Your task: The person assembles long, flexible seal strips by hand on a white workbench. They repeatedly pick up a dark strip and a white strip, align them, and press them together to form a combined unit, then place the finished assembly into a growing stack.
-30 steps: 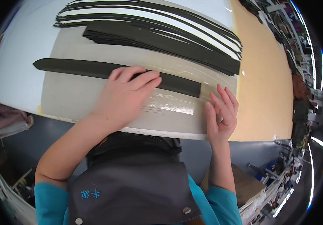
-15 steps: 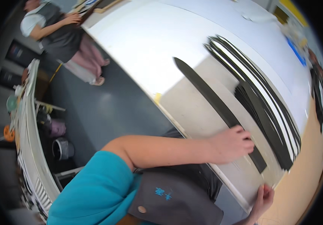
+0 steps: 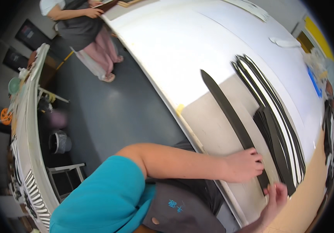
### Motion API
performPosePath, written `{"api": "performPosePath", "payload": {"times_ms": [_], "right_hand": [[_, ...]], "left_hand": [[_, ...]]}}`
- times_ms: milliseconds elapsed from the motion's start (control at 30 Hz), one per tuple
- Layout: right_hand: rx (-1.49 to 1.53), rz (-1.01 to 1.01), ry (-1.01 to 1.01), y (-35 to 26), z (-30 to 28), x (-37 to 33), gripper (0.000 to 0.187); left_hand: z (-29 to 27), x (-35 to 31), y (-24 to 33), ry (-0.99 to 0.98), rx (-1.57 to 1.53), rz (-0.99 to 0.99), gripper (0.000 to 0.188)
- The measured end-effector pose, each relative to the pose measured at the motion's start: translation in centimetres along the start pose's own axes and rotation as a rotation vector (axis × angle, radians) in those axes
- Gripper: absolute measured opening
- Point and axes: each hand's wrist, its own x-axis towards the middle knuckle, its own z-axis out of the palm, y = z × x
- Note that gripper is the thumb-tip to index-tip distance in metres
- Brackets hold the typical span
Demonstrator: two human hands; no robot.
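A long black strip [image 3: 229, 110] with a pointed far end lies on a grey board [image 3: 209, 124], looking like fabric or thin leather. Curled over its near part, the fingers of my left hand [image 3: 242, 167] close around the strip's right edge. The thumb of that hand is hidden. My right hand [image 3: 276, 199] pinches at the near end of the same strip, its fingertips together there. To the right lies a bundle of similar black strips [image 3: 270, 136], partly fanned, alongside longer black and white strips [image 3: 277, 112].
The board rests on a long white table [image 3: 167, 50], with a tan surface [image 3: 310, 186] along its right. White gloves [image 3: 285, 42] and a blue item [image 3: 314, 81] sit farther off. A co-worker [image 3: 83, 35] stands at the far left. Below are a bin [image 3: 60, 141] and a cluttered bench [image 3: 35, 101].
My right hand has come up to the strip's near end, from which it was apart before. My left hand stays on the strip. The whole view has shifted slightly.
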Motion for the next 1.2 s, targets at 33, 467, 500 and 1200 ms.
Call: {"api": "performPosePath", "payload": {"times_ms": [33, 467, 500, 1200], "right_hand": [[0.031, -0.008, -0.01, -1.1, 1.9, 0.3, 0.009], [0.14, 0.222, 0.064, -1.2, 4.3, 4.4, 0.012], [0.117, 0.242, 0.068, -1.1, 4.3, 4.4, 0.012], [-0.032, 0.221, 0.125, -0.5, 5.9, 4.5, 0.009]], "left_hand": [[-0.7, 0.0, 0.0, -0.023, 0.026, 0.004, 0.025], [-2.0, 0.6, -0.1, -0.097, -0.108, -0.052, 0.038], [-1.9, 0.6, -0.1, -0.092, -0.121, -0.052, 0.037], [-1.7, 0.7, -0.4, -0.061, -0.168, -0.088, 0.03]]}}
